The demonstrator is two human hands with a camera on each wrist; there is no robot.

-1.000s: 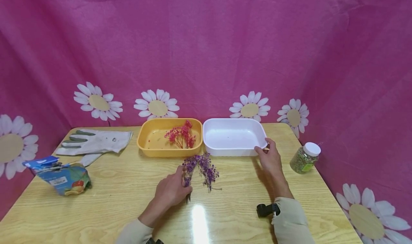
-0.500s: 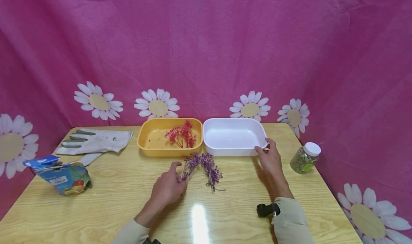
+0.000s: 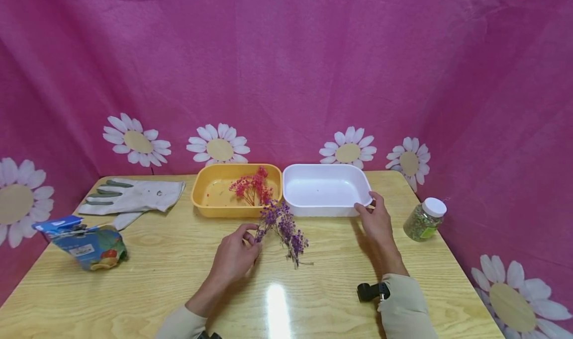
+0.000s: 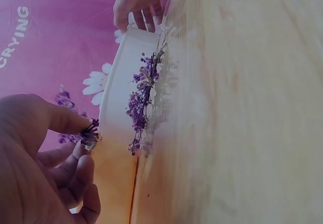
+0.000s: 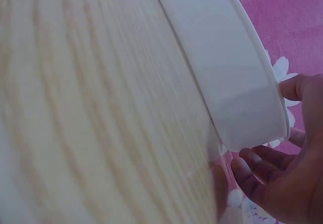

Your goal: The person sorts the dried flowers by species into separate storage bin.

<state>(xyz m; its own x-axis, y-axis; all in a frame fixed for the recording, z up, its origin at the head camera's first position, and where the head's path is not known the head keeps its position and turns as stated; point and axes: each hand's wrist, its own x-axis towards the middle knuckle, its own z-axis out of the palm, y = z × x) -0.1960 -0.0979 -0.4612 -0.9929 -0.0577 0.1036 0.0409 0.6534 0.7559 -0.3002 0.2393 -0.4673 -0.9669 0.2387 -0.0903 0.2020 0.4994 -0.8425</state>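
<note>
My left hand [image 3: 235,254] pinches the stem end of a sprig of purple dried flowers [image 3: 270,213] between thumb and fingers. In the left wrist view the held sprig [image 4: 65,101] points away from the palm, raised above the tabletop. A second purple sprig [image 3: 295,244] lies on the table just right of it, before the tubs. My right hand [image 3: 377,224] grips the front right corner of a white plastic tub [image 3: 322,211]. The right wrist view has the thumb on the tub's rim [image 5: 279,85] and the other fingers beneath or beside its wall.
Left of the white tub stands a yellow tub [image 3: 233,212] holding pink-red dried flowers [image 3: 252,187]. Farther left are work gloves [image 3: 143,196] and a blue printed bag [image 3: 87,247]. A white-lidded jar [image 3: 421,222] of green bits stands near the table's right edge.
The left hand has shifted slightly left, and its sprig has risen, its heads now overlapping the yellow tub's front. The other purple sprig slid a little right. The right hand stayed put.
</note>
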